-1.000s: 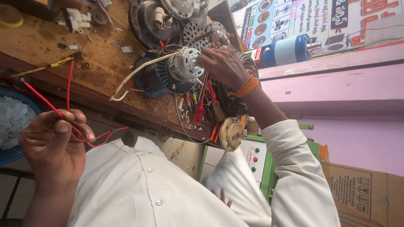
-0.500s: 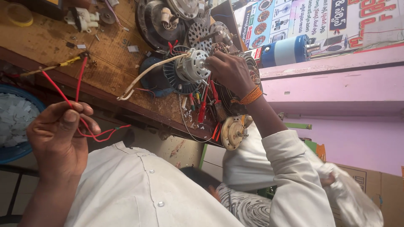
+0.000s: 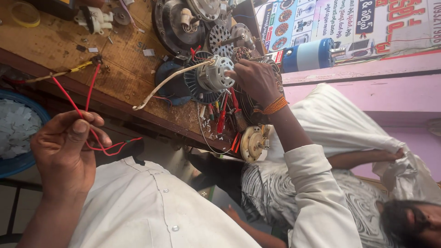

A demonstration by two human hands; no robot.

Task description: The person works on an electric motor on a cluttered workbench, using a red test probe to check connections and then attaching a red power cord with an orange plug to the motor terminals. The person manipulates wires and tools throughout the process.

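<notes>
Red wire (image 3: 87,115) pinched in left hand (image 3: 64,147); right hand (image 3: 255,80) grips white motor (image 3: 216,76).

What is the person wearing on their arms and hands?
Both arms wear white shirt sleeves. The left hand is bare, with its sleeve reaching to the forearm. The right hand is bare too, with orange thread bands tied round the wrist and a cuffed sleeve further back.

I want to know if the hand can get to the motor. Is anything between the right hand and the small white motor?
Nothing visible is. The right hand already has its fingertips against the small white motor on the wooden bench. The left hand is apart, pinching the red wires.
</notes>
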